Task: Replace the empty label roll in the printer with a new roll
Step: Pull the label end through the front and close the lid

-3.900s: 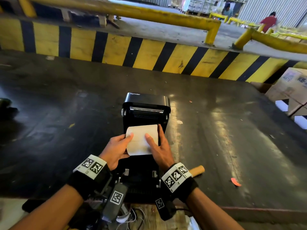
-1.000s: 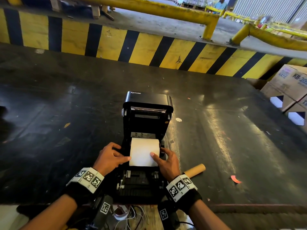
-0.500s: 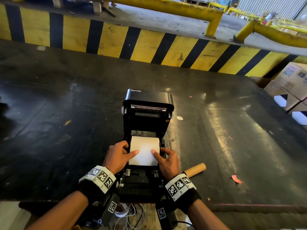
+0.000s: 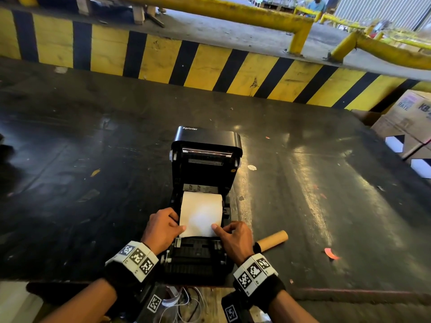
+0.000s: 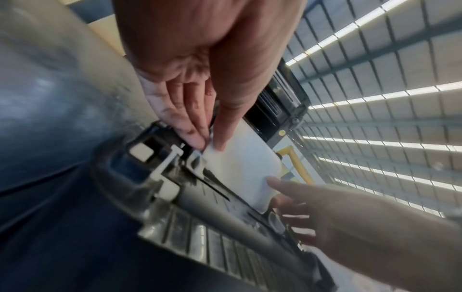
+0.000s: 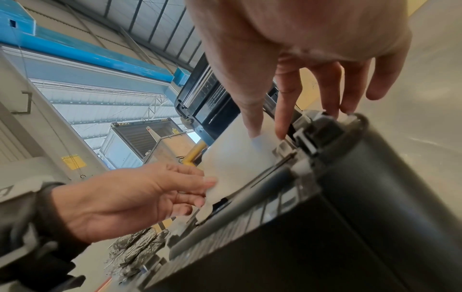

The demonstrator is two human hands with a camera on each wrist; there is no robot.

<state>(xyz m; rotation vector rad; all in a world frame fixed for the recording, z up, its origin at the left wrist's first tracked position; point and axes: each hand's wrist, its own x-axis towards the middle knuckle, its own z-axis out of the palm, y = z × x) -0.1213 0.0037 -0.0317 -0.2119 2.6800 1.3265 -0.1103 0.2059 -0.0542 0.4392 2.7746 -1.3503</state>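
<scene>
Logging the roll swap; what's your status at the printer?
Left hand and right hand pinch the white label roll's leading edge. Roll seated in open black printer. Empty cardboard core aside. Nothing blocking.

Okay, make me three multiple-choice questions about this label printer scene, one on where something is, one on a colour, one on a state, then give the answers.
1. Where does the empty cardboard core lie?
A. right of the printer
B. inside the printer
C. on the printer's lid

2. What colour is the new label roll?
A. yellow
B. white
C. orange

3. How is the printer's lid?
A. shut
B. taken off
C. raised open

Answers: 1 A, it lies on the dark surface by the right hand. 2 B, plain white paper. 3 C, it stands upright behind the roll, whose front corners both hands pinch, left hand included.
</scene>
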